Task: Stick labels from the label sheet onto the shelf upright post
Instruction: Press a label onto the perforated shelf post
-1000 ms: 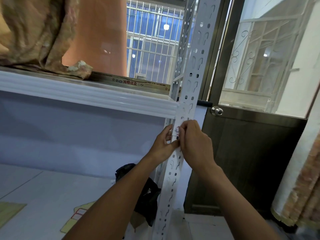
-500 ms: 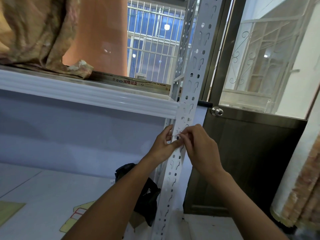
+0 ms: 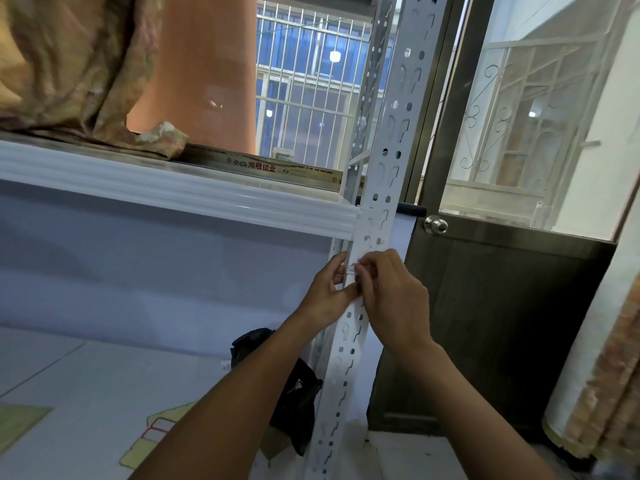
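Label being pressed onto the post, just under the shelf edge.

Both hands meet at the white perforated steel upright post (image 3: 375, 188): the left hand (image 3: 325, 292) pinches its edge with curled fingers, and the right hand (image 3: 391, 299) has fingertips closed on a small pale label (image 3: 351, 268) lying against the metal. I count two hands, one label and one near post. I see no label sheet and no finished labels, so I'd judge most of the sticking remains.
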